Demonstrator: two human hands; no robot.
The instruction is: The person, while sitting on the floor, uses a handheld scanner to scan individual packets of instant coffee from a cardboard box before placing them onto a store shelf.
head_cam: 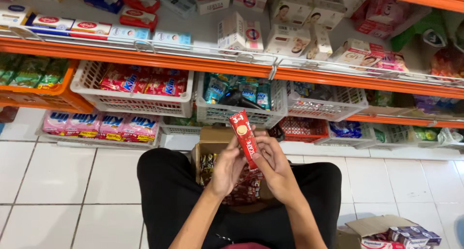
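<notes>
Two hands meet at the centre of the frame around one slim red sachet strip [245, 137]. The left hand [227, 168] comes in from the lower left and cups the strip from the left side, its fingers [235, 147] curled closed against the lower half. The right hand [274, 168] comes in from the lower right, with its fingers [258, 145] bent and pinched onto the strip's right edge and lower end. Both hands therefore have hold of the same strip; neither is free.

The strip's long axis runs nearly upright in the frame, leaning a little so that its top end points toward the upper left and its bottom end sinks between the two palms. Its upper half stands clear above the fingertips, in front of the white basket [237, 106] at centre. Both hands are about equally close to it, one on each long edge.

Directly beneath the hands, between the person's knees in black trousers [169, 191], sits an open cardboard box [212, 135] filled with more red sachets, just below the held strip. Above, orange shelves [145, 58] carry boxed goods along the top of the frame, and baskets of packets line the row under them. White floor tiles [58, 181] spread to the left, and another open carton [382, 232] lies at the lower right.
</notes>
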